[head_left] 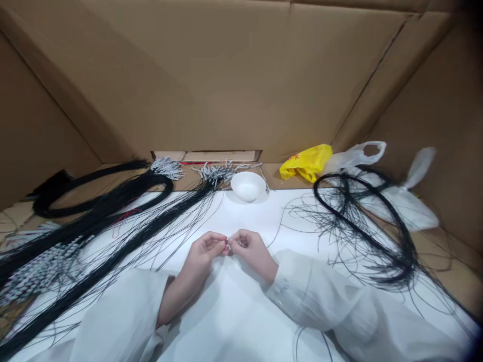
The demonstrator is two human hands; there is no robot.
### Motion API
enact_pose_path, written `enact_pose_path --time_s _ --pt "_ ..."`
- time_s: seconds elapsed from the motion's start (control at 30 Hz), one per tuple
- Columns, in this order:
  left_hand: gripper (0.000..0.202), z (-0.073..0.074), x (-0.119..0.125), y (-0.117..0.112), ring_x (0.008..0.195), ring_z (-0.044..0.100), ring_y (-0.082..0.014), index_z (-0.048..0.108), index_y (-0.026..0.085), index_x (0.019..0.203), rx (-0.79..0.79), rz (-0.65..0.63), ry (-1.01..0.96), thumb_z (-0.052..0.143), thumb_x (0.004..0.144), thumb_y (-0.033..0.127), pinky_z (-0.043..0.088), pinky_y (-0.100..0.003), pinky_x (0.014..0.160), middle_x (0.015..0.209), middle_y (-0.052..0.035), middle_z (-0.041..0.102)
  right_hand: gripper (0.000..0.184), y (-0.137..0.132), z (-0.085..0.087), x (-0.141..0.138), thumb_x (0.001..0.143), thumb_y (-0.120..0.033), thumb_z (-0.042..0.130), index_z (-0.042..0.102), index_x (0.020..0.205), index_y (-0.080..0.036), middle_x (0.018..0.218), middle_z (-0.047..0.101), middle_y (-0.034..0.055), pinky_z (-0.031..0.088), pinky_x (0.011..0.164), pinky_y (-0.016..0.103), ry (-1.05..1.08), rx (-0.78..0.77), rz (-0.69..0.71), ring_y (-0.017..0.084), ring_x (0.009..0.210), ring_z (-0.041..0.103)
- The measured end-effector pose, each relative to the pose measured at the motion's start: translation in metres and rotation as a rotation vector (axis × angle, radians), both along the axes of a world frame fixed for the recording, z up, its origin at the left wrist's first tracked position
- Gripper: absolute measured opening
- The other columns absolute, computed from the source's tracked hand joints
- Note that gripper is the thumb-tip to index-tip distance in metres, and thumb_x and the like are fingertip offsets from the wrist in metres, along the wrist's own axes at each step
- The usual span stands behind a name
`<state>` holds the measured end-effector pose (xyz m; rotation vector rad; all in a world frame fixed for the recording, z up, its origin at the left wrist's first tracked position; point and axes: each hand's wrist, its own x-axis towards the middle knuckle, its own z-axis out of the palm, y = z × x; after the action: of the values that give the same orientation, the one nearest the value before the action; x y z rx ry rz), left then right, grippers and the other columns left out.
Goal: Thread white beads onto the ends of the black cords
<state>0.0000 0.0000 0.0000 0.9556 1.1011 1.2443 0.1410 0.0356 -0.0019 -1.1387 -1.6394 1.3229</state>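
Note:
Just above the white work surface's near part, my left hand (207,251) and my right hand (253,251) meet fingertip to fingertip. Both are closed in a pinch. Something tiny and reddish shows between the fingertips, too small to name. Under the curled fingers of my right hand there is a hint of small pale pieces, mostly hidden. A thin dark cord (278,234) curves up from beside my right hand. Beyond the hands stands a white bowl (248,186); what it holds, if anything, cannot be made out.
Long bundles of black cord (151,229) with black-and-white beaded ends (168,167) lie at left. A looped black cord bundle (400,221) lies at right. Behind it are a yellow plastic bag (307,162) and a white plastic bag (407,206). Cardboard walls (234,75) enclose the surface.

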Motion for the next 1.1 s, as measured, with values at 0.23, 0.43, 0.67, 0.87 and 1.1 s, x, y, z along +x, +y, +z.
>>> enact_pose_path --time_s 0.23,0.43,0.67,0.87,1.1 --pt "0.018 0.0004 -0.0005 -0.0001 0.061 0.056 -0.0095 0.06 0.014 0.084 -0.001 -0.018 -0.003 0.066 0.072 0.026 0.044 -0.022 0.064 0.07 -0.0009 0.061 0.016 -0.0003 0.0014 0.0001 0.076 -0.025 0.053 0.058 0.067 -0.013 0.061 0.063 0.0047 0.043 0.056 0.023 -0.015 0.007 0.003 0.013 0.057 0.057" --pt "0.022 -0.0004 -0.0015 0.0004 0.065 0.057 -0.0108 0.062 0.012 0.088 -0.042 -0.026 -0.042 0.067 0.072 0.026 0.044 -0.022 0.067 0.07 -0.0027 0.063 0.014 -0.0001 -0.0017 0.0003 0.075 -0.024 0.053 0.058 0.068 -0.013 0.065 0.065 0.0053 0.044 0.058 0.023 -0.002 0.011 -0.014 0.013 0.06 0.06" --pt "0.022 -0.0028 -0.0029 0.0018 0.067 0.06 -0.0119 0.063 0.013 0.086 -0.051 -0.007 -0.046 0.069 0.07 0.026 0.045 -0.024 0.07 0.072 -0.0037 0.066 0.014 -0.0001 -0.0001 0.0005 0.075 -0.024 0.054 0.058 0.068 -0.013 0.066 0.065 0.0048 0.044 0.058 0.023 -0.024 0.034 -0.012 0.013 0.061 0.06" --pt "0.019 -0.0002 -0.0014 0.0014 0.066 0.059 -0.012 0.063 0.014 0.084 -0.044 -0.017 -0.033 0.068 0.07 0.025 0.045 -0.024 0.07 0.071 -0.0025 0.065 0.016 -0.0005 0.0006 0.0008 0.076 -0.026 0.053 0.058 0.068 -0.013 0.066 0.065 0.0048 0.044 0.058 0.023 -0.016 0.027 -0.008 0.013 0.061 0.059" --pt "0.015 0.0028 0.0008 0.0002 0.062 0.055 -0.0109 0.062 0.014 0.08 -0.006 0.009 0.047 0.066 0.072 0.026 0.043 -0.023 0.065 0.067 -0.0008 0.061 0.018 -0.0006 0.0016 0.0008 0.077 -0.027 0.052 0.057 0.067 -0.013 0.063 0.062 0.0044 0.042 0.057 0.023 -0.033 0.047 -0.003 0.013 0.059 0.057"
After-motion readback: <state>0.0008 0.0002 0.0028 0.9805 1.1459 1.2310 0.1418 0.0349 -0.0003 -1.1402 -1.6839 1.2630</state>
